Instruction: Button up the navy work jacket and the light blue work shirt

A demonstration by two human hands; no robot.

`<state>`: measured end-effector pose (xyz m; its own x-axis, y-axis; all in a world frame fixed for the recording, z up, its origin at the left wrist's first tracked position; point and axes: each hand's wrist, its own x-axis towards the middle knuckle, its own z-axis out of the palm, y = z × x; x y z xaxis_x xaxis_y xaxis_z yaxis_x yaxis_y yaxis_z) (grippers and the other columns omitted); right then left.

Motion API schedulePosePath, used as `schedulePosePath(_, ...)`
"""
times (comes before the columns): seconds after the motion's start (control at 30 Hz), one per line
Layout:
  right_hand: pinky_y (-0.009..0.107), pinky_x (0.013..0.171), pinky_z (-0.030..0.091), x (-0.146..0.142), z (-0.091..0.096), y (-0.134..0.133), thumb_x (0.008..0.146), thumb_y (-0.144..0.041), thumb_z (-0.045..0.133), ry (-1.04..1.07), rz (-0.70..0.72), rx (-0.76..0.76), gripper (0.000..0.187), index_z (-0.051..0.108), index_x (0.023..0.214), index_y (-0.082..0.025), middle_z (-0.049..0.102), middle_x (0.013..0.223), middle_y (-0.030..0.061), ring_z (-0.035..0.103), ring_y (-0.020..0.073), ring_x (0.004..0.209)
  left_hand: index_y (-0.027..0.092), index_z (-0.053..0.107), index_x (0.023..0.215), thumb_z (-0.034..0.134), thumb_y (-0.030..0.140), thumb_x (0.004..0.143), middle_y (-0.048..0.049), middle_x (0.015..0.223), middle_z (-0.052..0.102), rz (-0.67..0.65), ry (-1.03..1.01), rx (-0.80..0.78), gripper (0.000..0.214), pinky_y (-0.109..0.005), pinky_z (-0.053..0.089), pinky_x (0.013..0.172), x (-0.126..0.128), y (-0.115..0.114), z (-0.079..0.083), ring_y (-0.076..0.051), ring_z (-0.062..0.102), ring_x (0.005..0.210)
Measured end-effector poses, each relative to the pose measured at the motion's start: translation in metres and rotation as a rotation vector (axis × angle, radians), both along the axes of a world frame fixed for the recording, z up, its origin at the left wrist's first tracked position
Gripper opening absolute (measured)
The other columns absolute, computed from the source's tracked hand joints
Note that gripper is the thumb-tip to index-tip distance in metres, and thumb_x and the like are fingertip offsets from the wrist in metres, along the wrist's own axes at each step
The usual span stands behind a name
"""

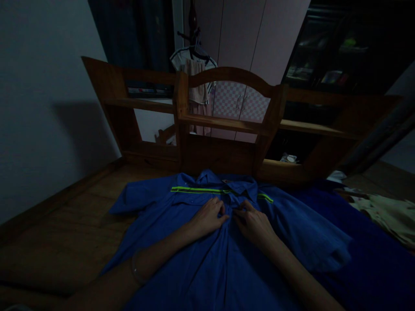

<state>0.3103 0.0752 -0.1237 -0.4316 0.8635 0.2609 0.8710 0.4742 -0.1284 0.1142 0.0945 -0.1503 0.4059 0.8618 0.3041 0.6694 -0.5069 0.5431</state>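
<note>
A blue work shirt (207,259) with a bright yellow-green stripe (197,189) across the chest lies spread face up on a wooden bed surface (65,233), collar toward the headboard. My left hand (207,217) and my right hand (253,222) meet at the shirt's front placket just below the collar. Each hand has its fingers curled and pinched on the fabric edge there. A thin bangle sits on my left wrist (136,270).
A wooden headboard with open shelves (227,125) stands just past the shirt. A pale patterned cloth (385,211) lies at the right. Behind are pink wardrobe doors (259,39), clothes on a hanger (194,73) and a grey wall (42,108) at the left. The room is dim.
</note>
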Motion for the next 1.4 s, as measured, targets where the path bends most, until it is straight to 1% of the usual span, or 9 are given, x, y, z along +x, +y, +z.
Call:
schedulePosePath(0.2, 0.027, 0.067, 0.046, -0.001, -0.005, 0.002, 0.090, -0.026, 0.050, 0.291, 0.024, -0.056, 0.023, 0.069, 0.103, -0.025, 0.057, 0.096, 0.0057, 0.060, 0.0154, 0.075, 0.019, 0.062, 0.079, 0.065, 0.036, 0.075, -0.0029, 0.082, 0.061, -0.070, -0.090, -0.139, 0.018, -0.027, 0.043, 0.068, -0.009, 0.008, 0.005, -0.018, 0.057, 0.078)
schedulePosePath(0.4, 0.027, 0.069, 0.048, -0.004, -0.002, 0.009, 0.088, -0.032, 0.056, 0.784, 0.127, -0.168, 0.023, 0.071, 0.103, -0.023, 0.059, 0.092, 0.0050, 0.058, 0.0167, 0.082, 0.014, 0.064, 0.079, 0.059, 0.021, 0.071, -0.0021, 0.070, 0.065, -0.081, -0.320, -0.457, 0.012, -0.022, 0.043, 0.051, -0.015, 0.019, 0.004, -0.013, 0.058, 0.057)
schedulePosePath(0.5, 0.026, 0.071, 0.048, -0.004, -0.001, 0.014, 0.085, -0.034, 0.060, 0.940, 0.154, -0.265, 0.021, 0.073, 0.098, -0.022, 0.061, 0.092, 0.0044, 0.059, 0.0174, 0.087, 0.012, 0.062, 0.081, 0.057, 0.022, 0.074, -0.0029, 0.062, 0.065, -0.110, -0.360, -0.562, 0.014, -0.021, 0.044, 0.043, -0.014, 0.020, 0.006, -0.011, 0.056, 0.044)
schedulePosePath(0.7, 0.026, 0.068, 0.046, -0.006, -0.002, 0.016, 0.082, -0.036, 0.063, 0.945, 0.137, -0.331, 0.021, 0.074, 0.092, -0.020, 0.064, 0.088, 0.0037, 0.060, 0.0169, 0.082, 0.010, 0.063, 0.085, 0.072, 0.029, 0.067, -0.0081, 0.074, 0.069, -0.080, -0.755, -0.805, 0.028, -0.025, 0.054, 0.058, -0.008, 0.014, 0.016, -0.016, 0.067, 0.062)
schedulePosePath(0.9, 0.027, 0.068, 0.045, -0.007, -0.003, 0.014, 0.083, -0.034, 0.063, 0.852, 0.095, -0.307, 0.020, 0.074, 0.091, -0.021, 0.068, 0.087, 0.0034, 0.062, 0.0177, 0.080, 0.007, 0.065, 0.085, 0.081, 0.028, 0.057, -0.0075, 0.076, 0.070, -0.115, -0.790, -0.926, 0.038, -0.024, 0.053, 0.066, -0.011, 0.018, 0.012, -0.015, 0.066, 0.065)
schedulePosePath(1.07, 0.027, 0.067, 0.045, -0.005, -0.009, 0.016, 0.082, -0.034, 0.063, 0.815, 0.063, -0.333, 0.019, 0.074, 0.091, -0.022, 0.070, 0.086, 0.0026, 0.062, 0.0180, 0.077, 0.007, 0.065, 0.080, 0.083, 0.028, 0.054, -0.0068, 0.072, 0.069, -0.186, -0.761, -0.962, 0.038, -0.023, 0.051, 0.064, -0.017, 0.023, 0.011, -0.015, 0.065, 0.064)
schedulePosePath(1.23, 0.028, 0.067, 0.046, -0.003, -0.012, 0.018, 0.081, -0.036, 0.063, 0.822, 0.058, -0.387, 0.021, 0.074, 0.093, -0.022, 0.071, 0.087, 0.0028, 0.063, 0.0188, 0.076, 0.008, 0.065, 0.083, 0.080, 0.026, 0.058, -0.0071, 0.074, 0.070, -0.194, -0.757, -0.897, 0.034, -0.024, 0.052, 0.065, -0.017, 0.025, 0.008, -0.015, 0.066, 0.065)
schedulePosePath(1.3, 0.027, 0.066, 0.045, -0.002, -0.010, 0.019, 0.081, -0.036, 0.063, 0.829, 0.062, -0.375, 0.021, 0.074, 0.092, -0.022, 0.071, 0.086, 0.0027, 0.062, 0.0183, 0.075, 0.008, 0.065, 0.083, 0.078, 0.024, 0.060, -0.0064, 0.073, 0.069, -0.149, -0.759, -0.822, 0.031, -0.024, 0.052, 0.064, -0.014, 0.024, 0.011, -0.015, 0.066, 0.065)
schedulePosePath(1.4, 0.026, 0.067, 0.044, -0.002, -0.004, 0.020, 0.081, -0.036, 0.064, 0.869, 0.062, -0.339, 0.021, 0.075, 0.093, -0.022, 0.071, 0.086, 0.0025, 0.062, 0.0176, 0.076, 0.009, 0.064, 0.081, 0.074, 0.022, 0.064, -0.0057, 0.071, 0.068, -0.052, -0.747, -0.600, 0.024, -0.024, 0.051, 0.063, -0.006, 0.018, 0.021, -0.015, 0.065, 0.064)
